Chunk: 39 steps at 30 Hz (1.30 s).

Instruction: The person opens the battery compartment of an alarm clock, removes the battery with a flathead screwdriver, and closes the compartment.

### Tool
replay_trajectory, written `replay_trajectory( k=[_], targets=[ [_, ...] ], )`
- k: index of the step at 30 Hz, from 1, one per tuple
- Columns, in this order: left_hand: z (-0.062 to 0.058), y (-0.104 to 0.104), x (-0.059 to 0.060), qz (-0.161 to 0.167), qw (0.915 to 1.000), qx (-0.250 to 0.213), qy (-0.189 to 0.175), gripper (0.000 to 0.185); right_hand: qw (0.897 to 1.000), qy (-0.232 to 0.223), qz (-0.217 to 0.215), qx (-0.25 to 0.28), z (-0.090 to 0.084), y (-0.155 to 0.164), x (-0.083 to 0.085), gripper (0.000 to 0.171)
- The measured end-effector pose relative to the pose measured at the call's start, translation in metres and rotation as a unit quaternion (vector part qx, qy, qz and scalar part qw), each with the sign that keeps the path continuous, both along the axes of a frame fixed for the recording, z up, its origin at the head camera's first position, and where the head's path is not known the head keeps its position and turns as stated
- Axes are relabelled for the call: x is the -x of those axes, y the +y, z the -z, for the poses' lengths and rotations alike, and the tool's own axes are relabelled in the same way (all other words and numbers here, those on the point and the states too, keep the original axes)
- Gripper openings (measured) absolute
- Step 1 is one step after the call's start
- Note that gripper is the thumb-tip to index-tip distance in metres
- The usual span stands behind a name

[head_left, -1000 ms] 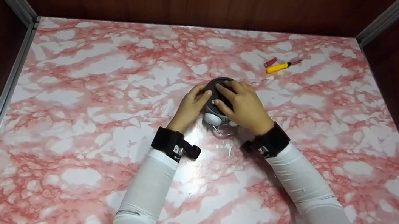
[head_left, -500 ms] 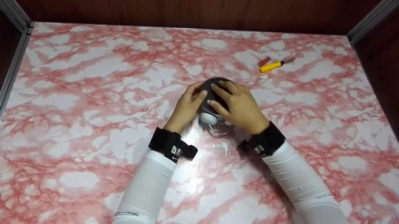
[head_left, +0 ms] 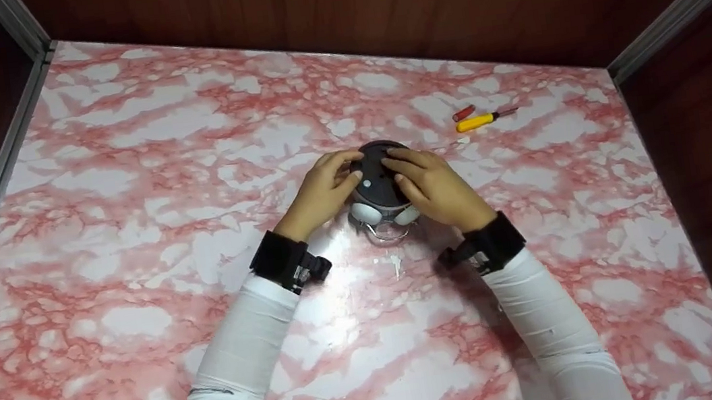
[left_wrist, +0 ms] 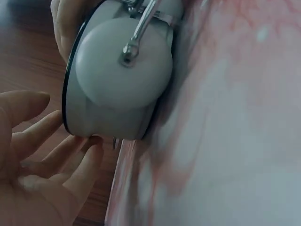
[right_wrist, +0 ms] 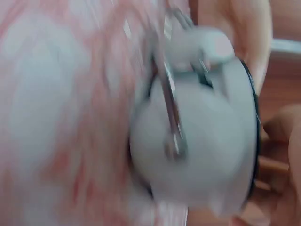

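Observation:
A twin-bell alarm clock (head_left: 382, 191) lies with its dark back upward, a small pale knob (head_left: 367, 184) showing there. Its white bells (left_wrist: 123, 63) and metal wire handle (head_left: 389, 237) point toward the person. My left hand (head_left: 321, 191) holds the clock's left side; in the left wrist view, several fingertips touch the pale casing while the thumb stands off the rim. On the opposite side my right hand (head_left: 440, 190) has its fingers over the back and rim. The right wrist view is blurred, with those fingers partly hidden behind the casing.
A screwdriver with a yellow handle (head_left: 474, 123) lies beyond the right hand, beside a small red cylinder (head_left: 463, 113). The tabletop (head_left: 152, 252) has a red and white marbled pattern. Dark wooden panels (head_left: 332, 6) stand around its far and side edges.
Both hands have drawn a little apart across the clock. The right fingers have shifted rightward and uncovered the knob and more of the dark back. The head view has shifted slightly.

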<state>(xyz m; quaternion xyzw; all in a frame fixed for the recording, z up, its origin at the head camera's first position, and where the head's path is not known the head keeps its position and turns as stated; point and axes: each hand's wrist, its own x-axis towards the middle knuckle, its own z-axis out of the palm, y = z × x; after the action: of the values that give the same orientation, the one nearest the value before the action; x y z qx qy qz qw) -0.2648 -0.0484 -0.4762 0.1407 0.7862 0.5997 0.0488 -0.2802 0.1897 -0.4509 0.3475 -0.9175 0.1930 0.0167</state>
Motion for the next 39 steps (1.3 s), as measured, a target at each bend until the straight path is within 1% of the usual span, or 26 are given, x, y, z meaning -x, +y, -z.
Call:
replay_trajectory(
  k=[2,4,6,8,11,15,18,23,27,29,30,32,33,34,35,36,37,39],
  targets=[
    [-0.002,-0.003,0.000,0.016,0.9993,0.029,0.016,0.039,1.000,-0.007,-0.025,0.004,-0.002,0.012,0.001,0.041],
    [-0.004,-0.007,0.000,0.033,0.9963,0.072,0.033,0.040,0.999,-0.004,-0.044,0.001,-0.002,0.022,0.001,0.045],
    [-0.008,-0.010,0.000,0.054,0.9895,0.125,0.048,0.042,0.998,0.004,-0.058,-0.004,-0.003,0.029,0.001,0.051],
    [-0.012,-0.013,0.000,0.076,0.9782,0.182,0.064,0.045,0.998,0.010,-0.067,-0.013,-0.004,0.034,0.001,0.055],
    [-0.015,-0.015,-0.002,0.109,0.9560,0.254,0.099,0.049,0.996,0.027,-0.078,-0.024,-0.003,0.038,0.001,0.057],
    [-0.017,-0.011,-0.003,0.137,0.9231,0.318,0.167,0.048,0.995,0.055,-0.081,-0.027,0.001,0.039,0.002,0.052],
    [-0.020,-0.006,-0.003,0.154,0.8998,0.349,0.212,0.041,0.993,0.075,-0.082,-0.026,0.004,0.039,0.002,0.050],
    [-0.022,-0.004,-0.001,0.166,0.8643,0.393,0.266,0.037,0.989,0.105,-0.099,-0.028,0.007,0.038,0.003,0.047],
    [-0.021,-0.006,0.000,0.172,0.8260,0.423,0.330,0.039,0.982,0.139,-0.123,-0.033,0.009,0.039,0.004,0.045],
    [-0.020,-0.007,0.000,0.175,0.8119,0.431,0.353,0.040,0.979,0.154,-0.130,-0.033,0.010,0.041,0.005,0.046],
    [-0.019,-0.007,0.000,0.175,0.8080,0.432,0.360,0.041,0.978,0.158,-0.133,-0.032,0.011,0.042,0.005,0.046],
    [-0.020,-0.007,-0.001,0.178,0.8076,0.432,0.360,0.042,0.978,0.157,-0.133,-0.025,0.011,0.044,0.006,0.047],
    [-0.020,-0.008,-0.001,0.179,0.8099,0.429,0.358,0.043,0.980,0.151,-0.130,-0.017,0.010,0.045,0.006,0.047],
    [-0.020,-0.008,-0.001,0.180,0.8148,0.423,0.353,0.043,0.981,0.144,-0.126,-0.008,0.010,0.046,0.007,0.047],
    [-0.021,-0.008,-0.001,0.181,0.8217,0.414,0.348,0.044,0.983,0.134,-0.124,0.002,0.009,0.047,0.007,0.046],
    [-0.022,-0.009,-0.002,0.181,0.8315,0.401,0.339,0.044,0.985,0.121,-0.121,0.015,0.008,0.048,0.007,0.046],
    [-0.023,-0.009,-0.002,0.181,0.8451,0.381,0.328,0.042,0.987,0.108,-0.117,0.030,0.007,0.048,0.007,0.046],
    [-0.023,-0.010,-0.002,0.180,0.8778,0.329,0.298,0.039,0.989,0.076,-0.112,0.066,0.006,0.050,0.007,0.045]
  ],
)
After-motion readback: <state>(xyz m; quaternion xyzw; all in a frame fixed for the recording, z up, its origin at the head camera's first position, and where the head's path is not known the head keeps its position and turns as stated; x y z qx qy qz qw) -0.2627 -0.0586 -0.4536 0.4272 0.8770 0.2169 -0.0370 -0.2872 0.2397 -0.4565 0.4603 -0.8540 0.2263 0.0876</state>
